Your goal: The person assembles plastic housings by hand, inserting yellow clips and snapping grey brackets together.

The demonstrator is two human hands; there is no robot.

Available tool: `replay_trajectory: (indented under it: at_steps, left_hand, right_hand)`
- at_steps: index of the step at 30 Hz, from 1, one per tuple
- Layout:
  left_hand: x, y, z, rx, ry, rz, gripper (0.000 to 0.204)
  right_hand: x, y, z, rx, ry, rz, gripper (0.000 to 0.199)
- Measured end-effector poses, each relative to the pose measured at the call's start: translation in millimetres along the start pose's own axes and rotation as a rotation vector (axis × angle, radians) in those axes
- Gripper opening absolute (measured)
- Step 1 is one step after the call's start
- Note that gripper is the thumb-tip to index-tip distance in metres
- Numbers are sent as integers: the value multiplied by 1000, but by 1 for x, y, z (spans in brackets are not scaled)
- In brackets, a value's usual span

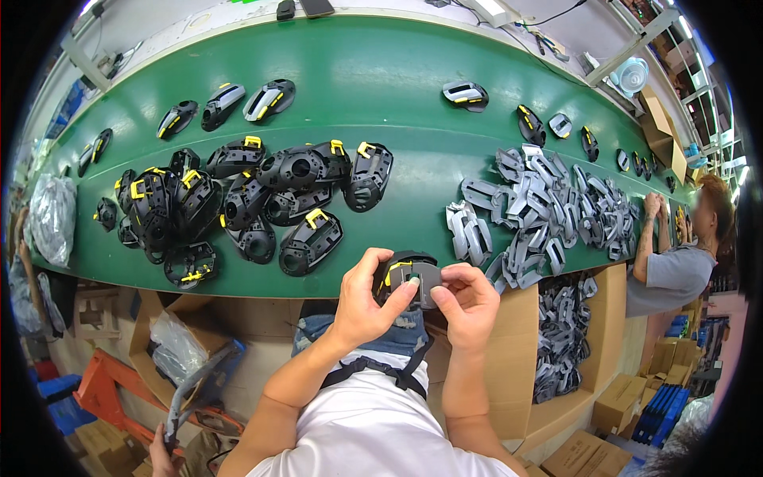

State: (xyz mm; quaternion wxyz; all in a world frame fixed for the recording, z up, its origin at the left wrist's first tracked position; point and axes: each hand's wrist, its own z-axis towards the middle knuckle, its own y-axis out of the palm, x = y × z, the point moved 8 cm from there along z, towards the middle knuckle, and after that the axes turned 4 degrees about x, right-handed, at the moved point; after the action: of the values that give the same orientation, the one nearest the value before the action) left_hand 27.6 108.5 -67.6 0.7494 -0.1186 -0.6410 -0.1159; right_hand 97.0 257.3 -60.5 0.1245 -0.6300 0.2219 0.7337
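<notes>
A black plastic shell with a grey face (pixel 430 280) and a yellow piece sits between both hands, at the near edge of a green table (pixel 366 67). The left hand (pixel 367 300), half closed, grips its left side, thumb on top; the right hand (pixel 469 306), fingers curled, holds its right. Beyond lie yellow-clipped black shells (pixel 200 203), left, and heaped grey parts (pixel 548 203), right; a co-worker (pixel 679 274) stands far right
</notes>
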Motion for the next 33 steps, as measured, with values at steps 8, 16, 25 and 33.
replay_trajectory:
  at_steps: [8, 16, 25, 33]
  left_hand:
    - [-15, 4, -3, 22, -121, -127, 32]
    - [1, 1, -4, -23, -28, -99, 26]
    - [10, 3, -12, -11, 76, -29, 22]
    - [-15, 5, -6, 36, -112, -126, 23]
  right_hand:
    - [20, 1, -3, 123, 157, 40, 20]
    - [10, 6, 5, 45, 41, 123, 22]
    - [22, 11, -11, -69, 176, 36, 33]
    - [27, 23, -2, -153, 170, 37, 43]
